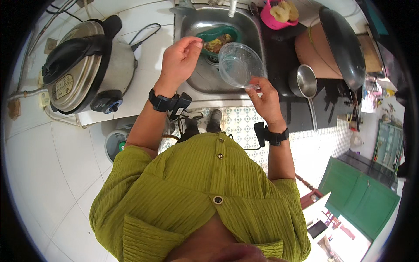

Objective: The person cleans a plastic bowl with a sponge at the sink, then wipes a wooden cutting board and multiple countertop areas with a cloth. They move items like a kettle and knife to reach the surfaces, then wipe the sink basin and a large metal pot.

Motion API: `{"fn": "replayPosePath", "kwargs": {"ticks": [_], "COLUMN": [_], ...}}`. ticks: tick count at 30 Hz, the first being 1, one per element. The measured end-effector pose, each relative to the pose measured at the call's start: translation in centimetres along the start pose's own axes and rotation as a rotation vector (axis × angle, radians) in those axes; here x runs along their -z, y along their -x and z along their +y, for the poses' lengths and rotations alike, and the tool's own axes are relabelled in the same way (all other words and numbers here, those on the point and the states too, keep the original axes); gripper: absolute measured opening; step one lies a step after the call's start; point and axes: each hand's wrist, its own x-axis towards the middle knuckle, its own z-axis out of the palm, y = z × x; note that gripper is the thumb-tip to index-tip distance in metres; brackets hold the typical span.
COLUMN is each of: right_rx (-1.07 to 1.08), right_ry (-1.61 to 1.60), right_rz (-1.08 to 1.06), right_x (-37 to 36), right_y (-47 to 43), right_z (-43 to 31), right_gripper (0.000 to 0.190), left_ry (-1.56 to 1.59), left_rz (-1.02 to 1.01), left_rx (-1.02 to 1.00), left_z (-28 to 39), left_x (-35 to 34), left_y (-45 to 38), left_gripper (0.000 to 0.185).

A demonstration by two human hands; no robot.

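Observation:
A clear plastic bowl (242,64) is tilted over the stainless steel sink (209,85), its rim pinched between the thumb and fingers of my right hand (264,98). Inside the bowl I see no food, only a few droplets or specks. My left hand (181,59) hovers over the sink's left side, thumb and forefinger closed together; I make out nothing between them. Just beyond those fingertips a green plastic sink strainer basket (209,32) holds brown and yellow food scraps (218,42). The drain (212,59) shows partly below the basket.
A white faucet (232,8) overhangs the sink's far edge. On the left counter stands an electric pressure cooker (95,68). To the right are a pink basket (271,18) with a sponge-like scrubber (284,12), a steel saucepan (304,80) and a black wok (343,49).

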Motion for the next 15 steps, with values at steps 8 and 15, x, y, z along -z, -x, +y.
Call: {"fn": "replayPosePath", "kwargs": {"ticks": [8, 15], "right_rx": [-0.002, 0.093], "right_ry": [0.044, 0.112], "right_rz": [0.073, 0.199], "right_x": [1.7, 5.0], "right_y": [7.1, 15.4], "right_z": [-2.0, -0.4], "right_gripper": [0.025, 0.029], "left_ry": [0.174, 0.476], "left_rz": [-0.522, -0.665], "left_rx": [0.182, 0.307], "left_z": [1.1, 3.6], "left_x": [-4.0, -9.2], "left_y": [5.5, 12.0], "left_gripper": [0.047, 0.050]}}
